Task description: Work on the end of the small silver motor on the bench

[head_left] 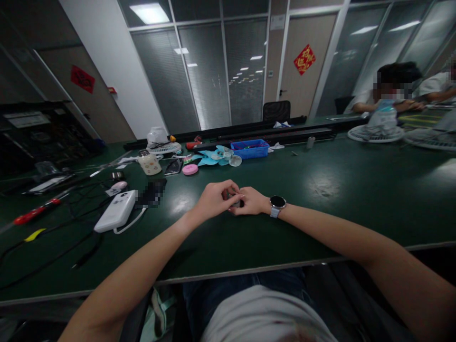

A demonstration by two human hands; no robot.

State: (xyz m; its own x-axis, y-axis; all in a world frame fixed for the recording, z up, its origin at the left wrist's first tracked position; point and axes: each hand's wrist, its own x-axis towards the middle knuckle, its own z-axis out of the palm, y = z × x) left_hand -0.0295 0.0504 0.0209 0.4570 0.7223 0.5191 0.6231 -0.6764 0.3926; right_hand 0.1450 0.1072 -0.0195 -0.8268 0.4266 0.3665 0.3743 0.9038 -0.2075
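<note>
A small grey part (pixel 233 198), too hidden to be identified, is pinched between the fingertips of the left hand (pixel 213 199) and the right hand (pixel 252 201), both grips closed on it just above the green surface (pixel 338 190). One such part is seen. It is judged light and rigid, easily dropped, best taken at its edges by fingertips. A watch (pixel 277 203) is worn on the right wrist. Left of the hands, one white power bank (pixel 116 210) lies with its cable; farther left, one red-handled screwdriver (pixel 33 213). Beyond the hands, one pink disc (pixel 190 169), one blue tray (pixel 249 148) and one teal fan blade (pixel 213 156) are set.
</note>
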